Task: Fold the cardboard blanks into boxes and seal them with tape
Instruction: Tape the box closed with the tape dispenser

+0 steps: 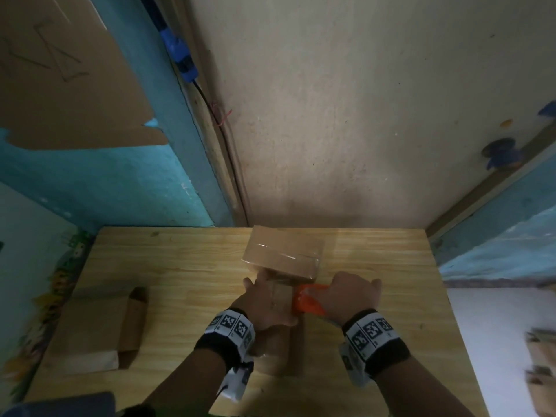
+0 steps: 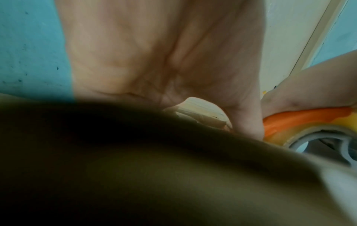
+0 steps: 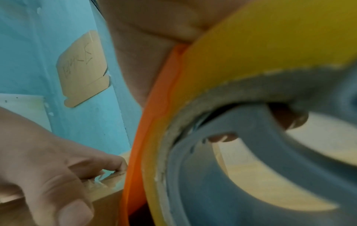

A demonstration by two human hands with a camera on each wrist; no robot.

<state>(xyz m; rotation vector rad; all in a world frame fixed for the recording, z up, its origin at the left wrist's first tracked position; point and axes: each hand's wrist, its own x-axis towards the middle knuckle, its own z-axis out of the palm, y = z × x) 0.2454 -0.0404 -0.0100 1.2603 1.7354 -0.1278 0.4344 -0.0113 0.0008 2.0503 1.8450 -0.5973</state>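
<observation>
A folded cardboard box (image 1: 282, 254) with clear tape across its top stands in the middle of the wooden table (image 1: 180, 266). My left hand (image 1: 264, 299) holds the box's near end, with fingers bent over the cardboard edge (image 3: 108, 198) and the thumb on its side. My right hand (image 1: 352, 296) grips an orange tape dispenser (image 1: 307, 302) right beside the left hand, against the box's near face. The dispenser carries a yellowish tape roll (image 3: 251, 45) on a grey hub. In the left wrist view, dark blurred cardboard (image 2: 135, 168) fills the lower half.
A stack of flat cardboard blanks (image 1: 90, 329) lies on the table's left side. More cardboard (image 1: 541, 371) sits off the table at the right edge. A beige wall rises directly behind the table, with blue walls on both sides.
</observation>
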